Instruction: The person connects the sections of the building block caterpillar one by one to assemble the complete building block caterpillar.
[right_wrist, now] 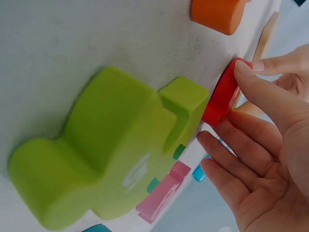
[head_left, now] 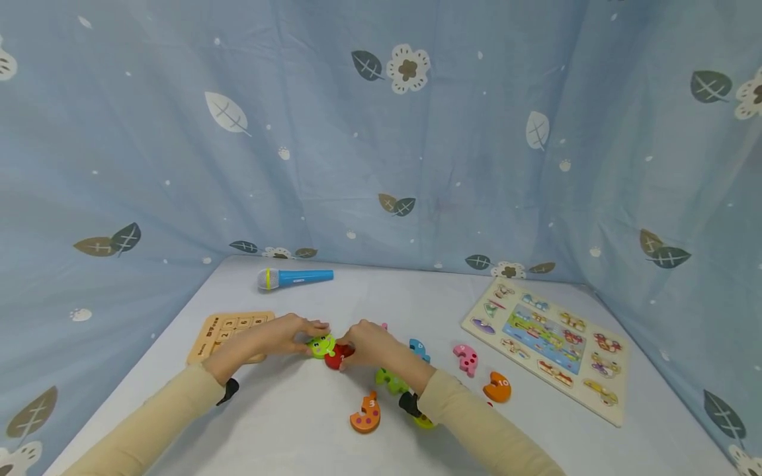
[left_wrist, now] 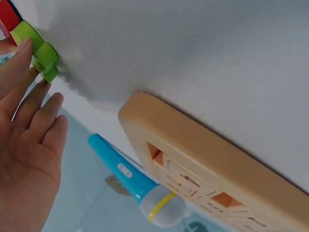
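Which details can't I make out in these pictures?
Head view: the number on the yellow piece, largely hidden by the right sleeve.
Head view: part of the wooden number board, behind the left forearm; the lettering on its frame is too small to read.
Left wrist view: the rest of the red piece, cut off by the picture's edge.
Right wrist view: the orange piece's far end, cut off by the top edge.

The person wears a plain beige fabric left sleeve point(head_left: 151, 424) and a matching beige fabric right sleeve point(head_left: 485, 426), each ending in a plain cuff short of the wrist. The left hand point(head_left: 286, 336) and right hand point(head_left: 370, 345) are bare. A small black wrist-worn piece point(head_left: 228, 391) shows beside the left cuff, and a second small black piece point(head_left: 409, 403) beside the right; their full shapes are hidden.
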The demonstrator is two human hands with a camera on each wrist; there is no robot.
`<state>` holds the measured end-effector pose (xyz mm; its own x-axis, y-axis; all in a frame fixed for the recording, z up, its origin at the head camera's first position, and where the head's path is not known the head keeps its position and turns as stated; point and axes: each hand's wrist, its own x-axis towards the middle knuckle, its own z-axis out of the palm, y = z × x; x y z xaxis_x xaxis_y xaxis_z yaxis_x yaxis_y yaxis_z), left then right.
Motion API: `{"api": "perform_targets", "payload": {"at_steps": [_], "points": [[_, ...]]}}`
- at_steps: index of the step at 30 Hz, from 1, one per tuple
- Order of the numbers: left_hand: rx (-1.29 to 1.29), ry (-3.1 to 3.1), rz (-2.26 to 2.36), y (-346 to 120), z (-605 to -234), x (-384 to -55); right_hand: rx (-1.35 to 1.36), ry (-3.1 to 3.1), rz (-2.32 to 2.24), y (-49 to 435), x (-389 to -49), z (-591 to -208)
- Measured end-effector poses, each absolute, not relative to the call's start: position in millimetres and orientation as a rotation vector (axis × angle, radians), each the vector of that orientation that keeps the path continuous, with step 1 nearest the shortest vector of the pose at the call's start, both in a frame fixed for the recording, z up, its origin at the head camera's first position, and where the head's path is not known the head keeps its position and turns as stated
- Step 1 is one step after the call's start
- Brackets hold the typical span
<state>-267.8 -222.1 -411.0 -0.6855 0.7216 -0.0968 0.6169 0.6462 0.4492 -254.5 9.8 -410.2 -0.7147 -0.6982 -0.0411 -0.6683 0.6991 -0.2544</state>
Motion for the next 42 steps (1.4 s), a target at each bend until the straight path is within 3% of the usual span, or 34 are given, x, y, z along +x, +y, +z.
{"api": "perform_targets", "payload": {"at_steps": [12, 29, 42], "points": [[0.994, 2.646, 0.635, -224, -414, -258, -1.177, 2.702, -0.44, 21, -248, -412], [1.079, 2.654, 0.637, -220, -417, -254, -1.177, 2.659, -0.483, 23, -237, -412], [1.05, 2.666, 0.632, -221, -422, -254, -1.047, 2.628, -0.652, 46, -217, -399]]}}
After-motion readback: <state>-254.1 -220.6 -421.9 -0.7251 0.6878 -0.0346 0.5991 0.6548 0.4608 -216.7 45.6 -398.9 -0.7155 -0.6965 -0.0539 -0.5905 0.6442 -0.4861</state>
